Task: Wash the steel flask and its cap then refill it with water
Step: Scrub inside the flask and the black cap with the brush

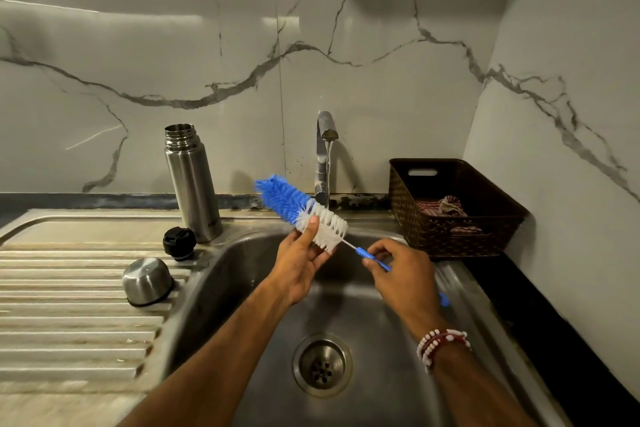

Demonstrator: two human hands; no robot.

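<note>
Where the draining board (69, 291) meets the back rim of the sink (239, 263), the steel flask (192, 184) stands upright, up and to the left of our left hand (299, 267), its long axis vertical and its open threaded mouth pointing up. Nearer us along the same edge lie its black stopper (179, 242), just beside the flask's foot, and its steel cup cap (148, 281), mouth down on the ridges, close to the basin's lip. Open ribbed board stretches left of both. Over the basin, our left hand pinches the white bristles of a bottle brush (294, 206) between thumb and fingers, while our right hand (401, 274), a beaded bracelet (441, 343) on its wrist, curls round the blue handle. The brush slants from the right hand up and leftward, its blue tip toward the flask. Behind the hands the tap (325, 146) runs a thin stream of water (329, 158). Below them the basin lies open down to the drain (322, 365). Right of the right hand a dark woven basket (450, 239) holding a cloth (445, 206) sits at the sink's rim.
</note>
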